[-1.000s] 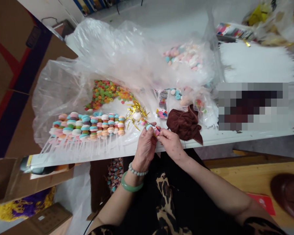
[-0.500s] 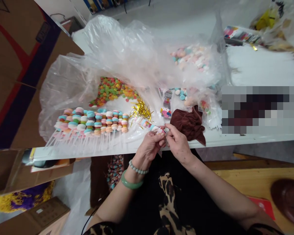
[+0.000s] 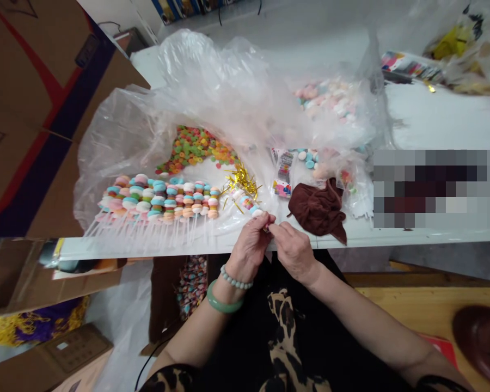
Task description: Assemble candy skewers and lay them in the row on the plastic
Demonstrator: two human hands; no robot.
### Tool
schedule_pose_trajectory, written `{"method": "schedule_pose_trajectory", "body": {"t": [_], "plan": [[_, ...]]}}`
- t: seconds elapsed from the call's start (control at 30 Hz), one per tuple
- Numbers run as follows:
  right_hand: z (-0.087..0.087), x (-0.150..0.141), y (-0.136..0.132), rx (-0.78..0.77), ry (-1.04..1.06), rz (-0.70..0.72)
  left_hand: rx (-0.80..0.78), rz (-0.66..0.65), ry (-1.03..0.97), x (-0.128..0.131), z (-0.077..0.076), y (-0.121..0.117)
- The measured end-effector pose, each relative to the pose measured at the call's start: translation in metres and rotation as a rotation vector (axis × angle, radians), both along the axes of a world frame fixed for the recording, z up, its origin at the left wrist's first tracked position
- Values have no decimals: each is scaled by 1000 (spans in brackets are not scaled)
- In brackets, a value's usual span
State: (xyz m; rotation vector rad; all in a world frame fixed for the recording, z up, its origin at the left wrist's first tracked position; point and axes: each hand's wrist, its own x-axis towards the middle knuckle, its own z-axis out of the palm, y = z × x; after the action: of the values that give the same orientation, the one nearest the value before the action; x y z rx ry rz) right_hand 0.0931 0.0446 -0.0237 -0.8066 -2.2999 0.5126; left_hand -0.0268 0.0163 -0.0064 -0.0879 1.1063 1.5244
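Observation:
My left hand is closed around the lower end of a wrapped candy skewer, its blue, white and pink pieces pointing up and left. Fingertips of my right hand pinch the gathered wrapper at that same end, close against my left thumb; the pinched part is mostly hidden. Just beyond the skewer lies a bunch of gold twist ties. Printed clear wrappers are stacked past my hands, with a crumpled brown cloth to their right. Finished-looking marshmallow skewers lie in rows on the left.
A large clear plastic bag spreads over the white table, with ring gummies and marshmallows in it. A cardboard box stands at left. Below the table edge, another box holds several candy skewers.
The skewer has come into fuller view between my hands. My right fingers lifted apart at the wrapper's end, then closed on it again. The whole view has shifted slightly.

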Motion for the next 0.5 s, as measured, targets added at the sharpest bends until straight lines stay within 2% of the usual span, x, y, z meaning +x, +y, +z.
{"method": "schedule_pose_trajectory", "body": {"t": [0.07,0.2,0.33,0.4,0.5], "plan": [[-1,-1,-1,-42,9,5,36,6,20,-1,1,2],[-1,-3,-1,-201,102,39,57,-80,-38,-8,4,2],[2,-9,-3,-390,202,65,15,-10,-123,-12,4,1],[3,-11,-4,-518,228,70,13,3,-144,-12,3,2],[4,-11,-1,-787,245,23,91,-22,-114,-12,2,2]]}}
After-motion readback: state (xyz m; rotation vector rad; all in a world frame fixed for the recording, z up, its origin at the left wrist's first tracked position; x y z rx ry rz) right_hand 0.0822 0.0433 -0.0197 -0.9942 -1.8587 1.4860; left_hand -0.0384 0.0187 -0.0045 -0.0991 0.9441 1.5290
